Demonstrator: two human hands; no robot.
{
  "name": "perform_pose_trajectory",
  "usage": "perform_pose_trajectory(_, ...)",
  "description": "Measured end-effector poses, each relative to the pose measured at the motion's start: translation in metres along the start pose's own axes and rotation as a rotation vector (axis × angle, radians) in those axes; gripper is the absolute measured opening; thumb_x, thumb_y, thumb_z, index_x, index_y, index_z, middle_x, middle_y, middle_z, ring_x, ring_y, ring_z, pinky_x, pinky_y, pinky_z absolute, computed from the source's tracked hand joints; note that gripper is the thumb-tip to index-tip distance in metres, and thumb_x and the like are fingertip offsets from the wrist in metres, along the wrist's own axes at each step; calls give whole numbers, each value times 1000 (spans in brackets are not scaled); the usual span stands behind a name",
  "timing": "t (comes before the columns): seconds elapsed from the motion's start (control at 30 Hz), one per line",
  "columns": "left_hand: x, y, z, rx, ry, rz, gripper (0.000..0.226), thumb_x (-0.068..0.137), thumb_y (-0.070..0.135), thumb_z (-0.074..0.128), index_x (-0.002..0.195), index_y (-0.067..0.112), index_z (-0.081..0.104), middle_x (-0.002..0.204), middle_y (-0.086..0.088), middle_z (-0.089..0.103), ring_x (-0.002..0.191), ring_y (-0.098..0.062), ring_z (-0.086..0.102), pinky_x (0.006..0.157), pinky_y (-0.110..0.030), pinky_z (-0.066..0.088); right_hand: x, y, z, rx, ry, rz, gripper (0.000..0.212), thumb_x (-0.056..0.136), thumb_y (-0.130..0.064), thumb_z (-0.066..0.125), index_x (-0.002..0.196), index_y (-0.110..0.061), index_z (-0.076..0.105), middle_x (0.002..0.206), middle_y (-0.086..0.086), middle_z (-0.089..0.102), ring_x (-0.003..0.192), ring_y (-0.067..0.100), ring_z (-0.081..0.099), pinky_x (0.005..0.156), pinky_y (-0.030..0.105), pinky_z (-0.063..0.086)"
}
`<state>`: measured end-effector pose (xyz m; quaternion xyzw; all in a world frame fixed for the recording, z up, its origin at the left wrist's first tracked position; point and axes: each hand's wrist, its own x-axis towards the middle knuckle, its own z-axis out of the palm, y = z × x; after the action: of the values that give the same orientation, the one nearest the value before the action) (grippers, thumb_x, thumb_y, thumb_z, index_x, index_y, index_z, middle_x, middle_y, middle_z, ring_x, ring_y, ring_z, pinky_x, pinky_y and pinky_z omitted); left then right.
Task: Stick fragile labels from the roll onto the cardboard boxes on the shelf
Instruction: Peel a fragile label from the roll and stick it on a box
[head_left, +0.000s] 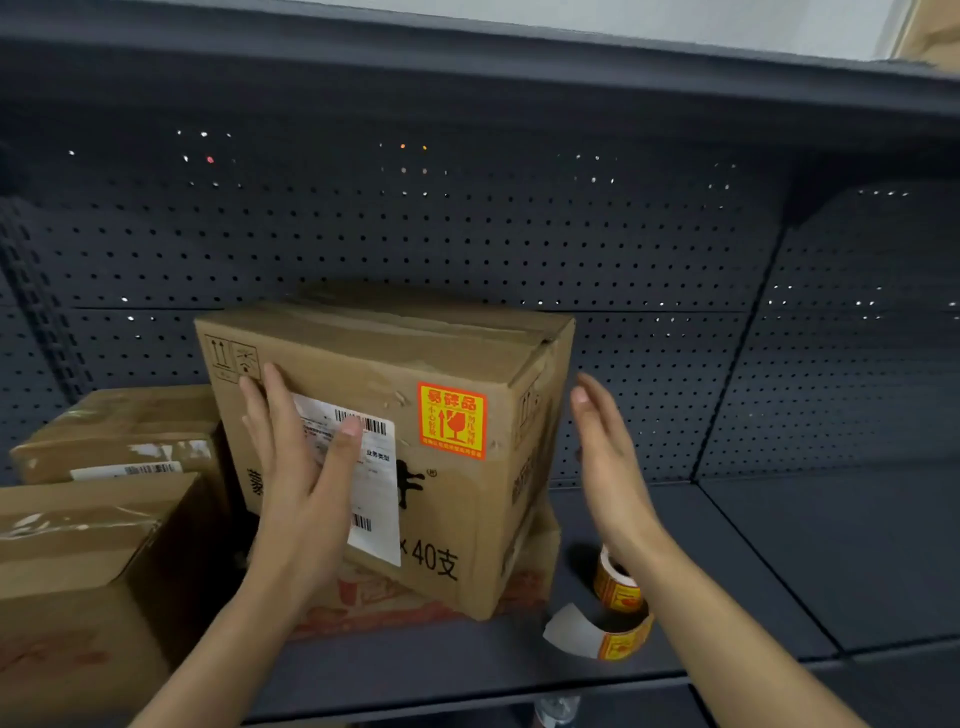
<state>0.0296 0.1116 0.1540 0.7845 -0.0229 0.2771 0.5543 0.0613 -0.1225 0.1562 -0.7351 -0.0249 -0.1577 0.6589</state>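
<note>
While left hand (301, 483) presses box (467, 364), roll (615, 582) beside

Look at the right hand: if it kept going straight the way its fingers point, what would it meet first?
The right hand points up and away, beside the box. It would likely pass the box's right side and meet the pegboard first, though depth is unclear.

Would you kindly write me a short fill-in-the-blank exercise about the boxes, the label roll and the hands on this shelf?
1. The fragile label on the tall box is orange and ____.
2. The left hand lies flat over the white ____ label.
3. The label roll rests on the ____ beneath the right hand.
4. The right hand holds ____.

Missing words: yellow; shipping; shelf; nothing
</note>
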Motion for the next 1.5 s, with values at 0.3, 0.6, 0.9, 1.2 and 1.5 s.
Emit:
perform_pose_trajectory(0.3, -47, 21, 11, -85, -114, -111, 85, 83, 70, 42, 147, 60, -14, 154, 38, -30, 142, 15, -26, 121, -33, -3, 65, -2, 3, 147, -182, 86, 83, 82, -82, 42, 150, -34, 42, 151, -6, 49, 141, 12, 42, 124, 48, 23)
perform_pose_trajectory(0.6, -50, 24, -9, -181, -165, -98, 122, 59, 95, 52, 146, 57, -24, 156, 41, -21, 146, 13, -19, 127, -42, -1, 17, -9, -2, 116, -129, -73, 56, 90, -72, 46, 129, -36, 65, 128, -9, 69, 125, 11, 60, 113, 46, 42)
perform_pose_trajectory(0.9, -36, 16, -50, -413, -325, 41, 102, 74, 88, 48, 157, 35, 22, 150, 2, 51, 139, -20, 48, 115, -57, 35, -52, -17, -2, 98, -131, -333, 30, 98, -46, 50, 111, -31, 72, 111, -7, 69, 109, 11, 64, 88, 19, 50)
perform_pose_trajectory(1.2, -2, 4, -67, -406, -274, -17, 63, 74, 86, 34, 80, 42, 79, 83, 10, 79, 82, -6, 74, 74, -22, 60, -85, -7, 13, -67, -158, -475, 80, 91, -64, 54, 151, -11, 42, 142, -8, 44, 137, 18, 44, 107, 25, 43)
perform_pose_trajectory(1.5, 10, -18, -80, -292, -273, -149, 95, 65, 101, 29, 122, 36, 68, 124, 9, 71, 125, -10, 60, 114, -43, 37, -96, 2, 27, -178, -114, -425, 78, 86, -72, 54, 153, -41, 32, 142, -19, 38, 136, 12, 42, 109, 17, 38)
